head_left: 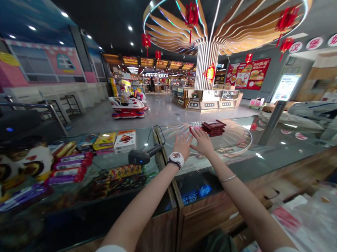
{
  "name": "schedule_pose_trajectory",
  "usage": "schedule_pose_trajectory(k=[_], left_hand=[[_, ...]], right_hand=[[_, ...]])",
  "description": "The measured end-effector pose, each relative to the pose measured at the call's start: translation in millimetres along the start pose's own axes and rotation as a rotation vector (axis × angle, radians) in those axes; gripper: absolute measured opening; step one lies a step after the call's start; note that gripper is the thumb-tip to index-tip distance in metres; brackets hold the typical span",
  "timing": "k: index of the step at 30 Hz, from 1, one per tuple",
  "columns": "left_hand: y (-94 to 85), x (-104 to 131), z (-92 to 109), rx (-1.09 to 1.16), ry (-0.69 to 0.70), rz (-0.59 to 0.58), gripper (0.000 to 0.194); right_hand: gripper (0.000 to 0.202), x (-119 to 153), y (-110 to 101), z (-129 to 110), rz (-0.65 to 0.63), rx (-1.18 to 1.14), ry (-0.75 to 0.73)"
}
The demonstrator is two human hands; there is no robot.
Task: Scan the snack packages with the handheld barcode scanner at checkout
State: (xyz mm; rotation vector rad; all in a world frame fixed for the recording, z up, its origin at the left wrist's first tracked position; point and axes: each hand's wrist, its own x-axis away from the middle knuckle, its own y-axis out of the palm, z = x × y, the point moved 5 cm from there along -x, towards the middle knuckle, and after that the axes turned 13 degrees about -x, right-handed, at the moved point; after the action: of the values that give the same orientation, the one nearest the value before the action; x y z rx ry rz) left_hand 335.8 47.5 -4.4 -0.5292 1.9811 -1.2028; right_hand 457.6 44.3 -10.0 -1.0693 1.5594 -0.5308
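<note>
Both arms reach forward over a glass counter [239, 165]. My left hand [182, 144], with a white watch at the wrist, has its fingers stretched out above the glass. Close beside it, my right hand [203, 141] lies with straight fingers over a small red packet [196, 129], mostly hidden beneath them. Whether the left fingertips touch this packet I cannot tell. Just beyond the right hand, a stack of dark red flat packets [213, 127] rests on the glass. A black barcode scanner [139, 157] lies left of my left wrist.
Purple-wrapped snacks [69, 167], a white box [125, 140] and a yellow box [105, 141] are on the left. A grey post [272, 123] rises from the counter at right. Clear plastic bags [321, 222] lie at lower right. A red-and-white kiddie ride [127, 106] stands beyond.
</note>
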Motion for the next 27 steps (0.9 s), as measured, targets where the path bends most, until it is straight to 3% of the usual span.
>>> schedule_pose_trajectory(k=[6,15,22,27], left_hand=[[-31.2,50,-38,-0.079,-0.020,0.053,0.066],[-49.8,133,-109,-0.118,-0.167,0.043,0.058],[-60.2,157,-171,-0.171,-0.391,0.102,0.051],[-38.2,161,-215,-0.183,-0.502,0.045,0.052]], right_hand=[[0.072,11,-8,-57,0.044,-0.067,-0.133],[0.064,16,-4,-141,-0.006,-0.188,-0.306],[0.059,0,19,-199,-0.042,-0.262,-0.370],[0.053,-31,42,-216,-0.060,-0.267,-0.388]])
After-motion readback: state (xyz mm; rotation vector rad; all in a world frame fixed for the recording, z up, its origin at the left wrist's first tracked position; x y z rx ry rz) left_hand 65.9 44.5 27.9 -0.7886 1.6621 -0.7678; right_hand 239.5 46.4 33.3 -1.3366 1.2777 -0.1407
